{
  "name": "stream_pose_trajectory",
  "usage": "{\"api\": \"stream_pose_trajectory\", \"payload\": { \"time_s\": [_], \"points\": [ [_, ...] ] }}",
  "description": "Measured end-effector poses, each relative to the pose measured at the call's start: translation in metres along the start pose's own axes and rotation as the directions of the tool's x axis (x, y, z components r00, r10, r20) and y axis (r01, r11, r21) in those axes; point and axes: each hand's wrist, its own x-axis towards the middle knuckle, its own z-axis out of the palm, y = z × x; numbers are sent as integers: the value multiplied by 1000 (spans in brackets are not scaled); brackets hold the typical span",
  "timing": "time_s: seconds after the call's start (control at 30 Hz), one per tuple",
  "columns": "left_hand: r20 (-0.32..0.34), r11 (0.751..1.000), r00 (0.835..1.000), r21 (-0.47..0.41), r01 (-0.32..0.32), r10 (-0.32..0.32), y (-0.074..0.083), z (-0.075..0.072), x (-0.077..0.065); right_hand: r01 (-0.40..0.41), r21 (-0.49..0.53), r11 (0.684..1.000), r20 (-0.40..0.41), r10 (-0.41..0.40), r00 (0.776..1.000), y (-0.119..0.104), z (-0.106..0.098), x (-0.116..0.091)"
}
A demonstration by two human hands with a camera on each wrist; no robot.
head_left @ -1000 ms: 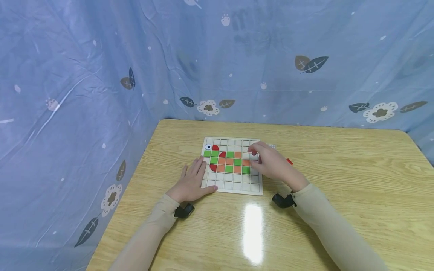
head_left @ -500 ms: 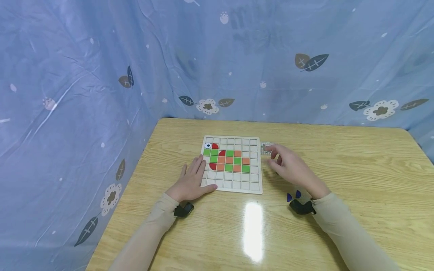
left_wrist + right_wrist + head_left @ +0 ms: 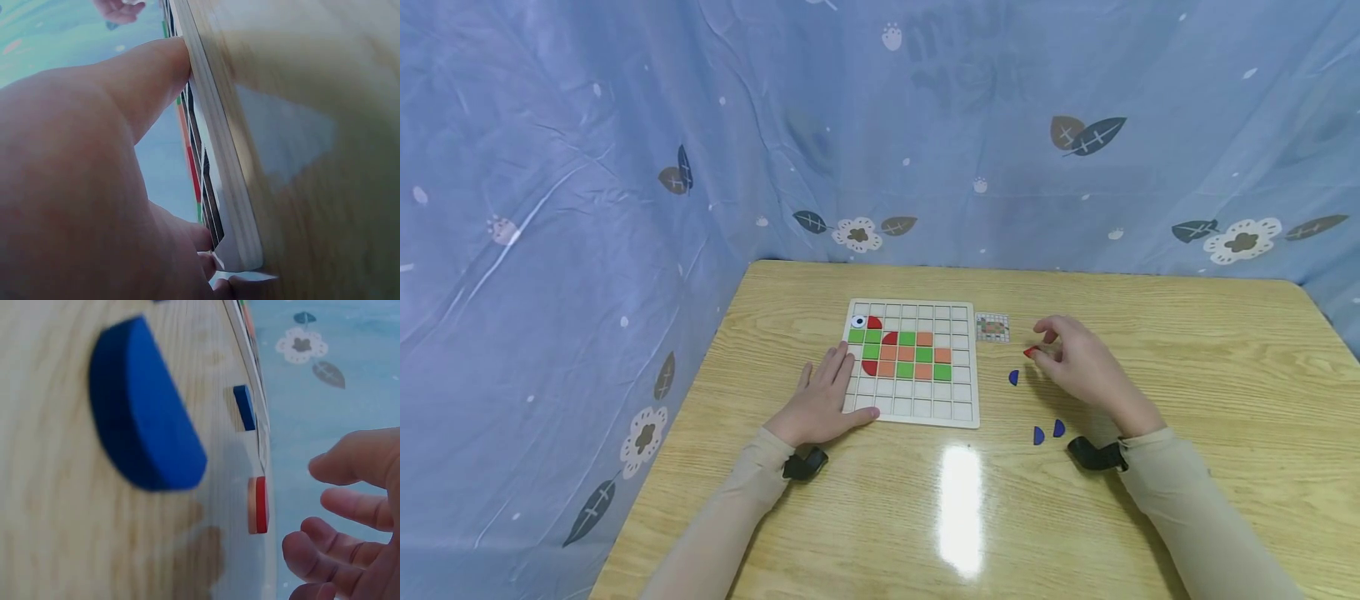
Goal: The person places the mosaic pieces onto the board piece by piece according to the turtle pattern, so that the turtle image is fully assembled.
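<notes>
A pale wooden grid board lies on the table, with green, orange and red pieces and one eye tile set in its cells. My left hand rests with straight fingers along the board's left edge, its thumb at the near edge. To the right of the board, my right hand hovers with thumb and fingers apart. Close by its thumb tip is a red piece; the right wrist view shows this red piece on the table, with a gap to the fingers.
Nearer me than the red piece lie blue half-round pieces: one blue piece beside the board and two others, including the blue piece, farther forward. A small pattern card touches the board's right side. A patterned blue curtain hangs behind the table.
My right hand has moved from the orange tile on the board's right side out to the red piece, uncovering the card and the blue pieces. The left hand stays in place.
</notes>
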Motion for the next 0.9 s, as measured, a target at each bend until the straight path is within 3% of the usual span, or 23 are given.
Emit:
{"api": "stream_pose_trajectory", "payload": {
  "time_s": [0.37,0.9],
  "points": [
    [-4,1000,1000,-22,-8,8,2,-4,-3,-25,-71,997,37,27,999,6,3,3],
    [51,1000,998,-5,26,-26,13,-16,-7,-169,-144,975,95,184,978,-8,7,21]
  ]
}}
